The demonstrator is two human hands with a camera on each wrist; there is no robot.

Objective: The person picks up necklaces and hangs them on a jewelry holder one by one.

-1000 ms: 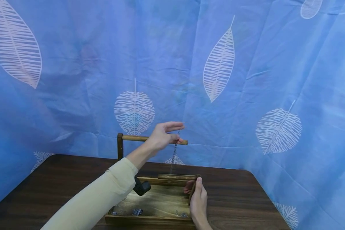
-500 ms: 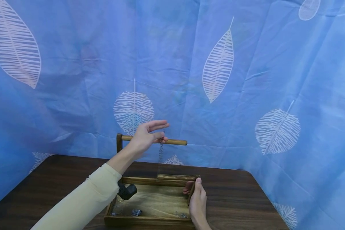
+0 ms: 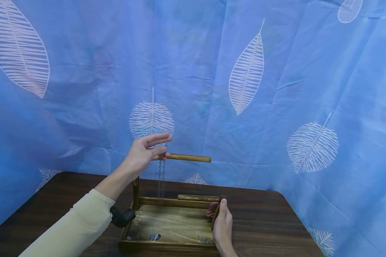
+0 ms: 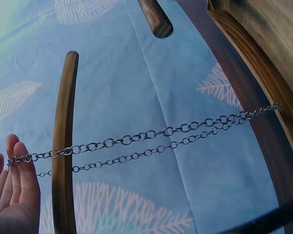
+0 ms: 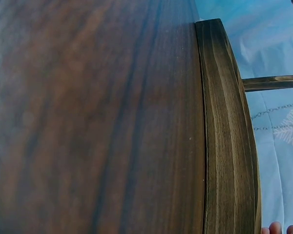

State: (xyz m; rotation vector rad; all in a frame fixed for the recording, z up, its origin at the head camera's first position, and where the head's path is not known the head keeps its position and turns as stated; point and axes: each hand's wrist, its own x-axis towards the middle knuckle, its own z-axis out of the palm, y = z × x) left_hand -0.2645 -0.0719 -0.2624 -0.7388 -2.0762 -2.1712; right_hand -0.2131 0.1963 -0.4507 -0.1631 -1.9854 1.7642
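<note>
My left hand pinches a silver chain necklace near the left part of the upper wooden rod. In the left wrist view the chain hangs as a loop; one strand crosses in front of the rod and the other behind it. My right hand grips the short right-hand post of the wooden jewelry stand, thumb outside and fingertips inside. A shorter, lower rod extends left from that post. The stand's tray lies below.
Small clusters of jewelry lie in the tray, along its front and left side. A tall left post holds the upper rod. The stand rests on a dark wooden table, before a blue leaf-print curtain. A black wrist camera is on my left wrist.
My left hand has moved left along the upper rod with the chain, from its free right end toward the left post. My right hand has stayed on the short post.
</note>
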